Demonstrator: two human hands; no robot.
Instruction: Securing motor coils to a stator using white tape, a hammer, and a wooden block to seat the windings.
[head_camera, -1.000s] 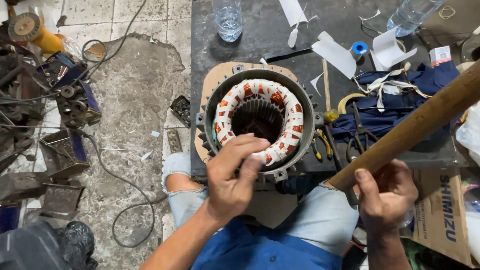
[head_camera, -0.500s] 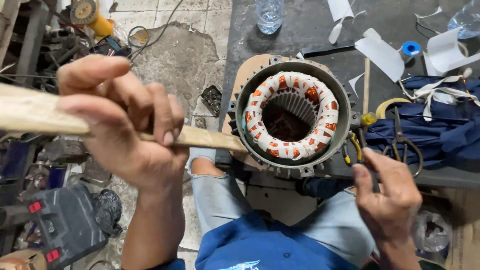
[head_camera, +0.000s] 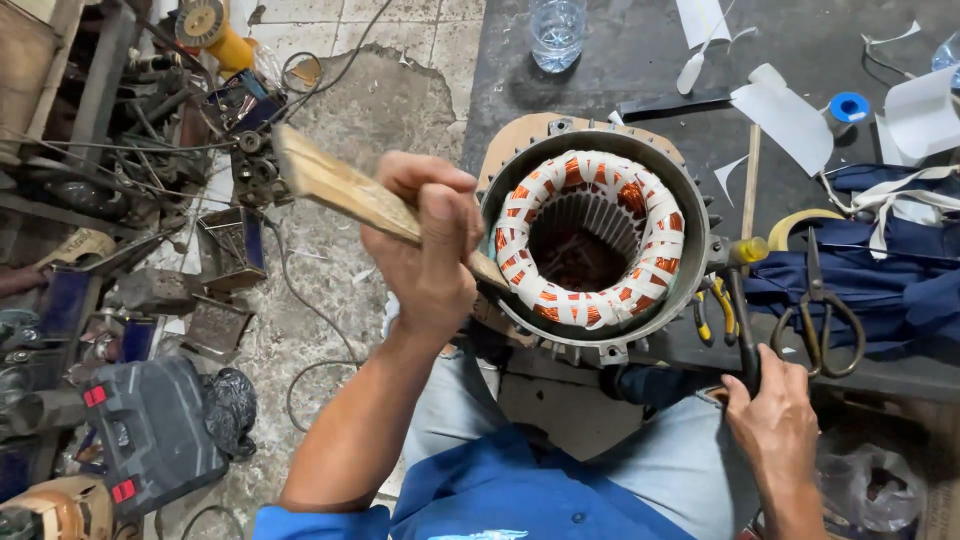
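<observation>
A round electric motor stator lies on the dark mat, its copper winding wrapped in white tape around the open bore. My left hand is closed around a long wooden stick; the stick's lower end rests against the left side of the winding. My right hand sits low on the right, gripping the dark handle of a slim tool with a yellow end near the stator's right edge. My knees are just below the stator.
Scissors and yellow-handled pliers lie on a blue cloth to the right. White paper strips, a blue tape roll and a water bottle lie beyond. Scrap metal parts and a black tool case crowd the left floor.
The wooden stick passed from my right hand to my left, which now holds it against the winding's left side. My right hand dropped and closed on the dark-handled tool.
</observation>
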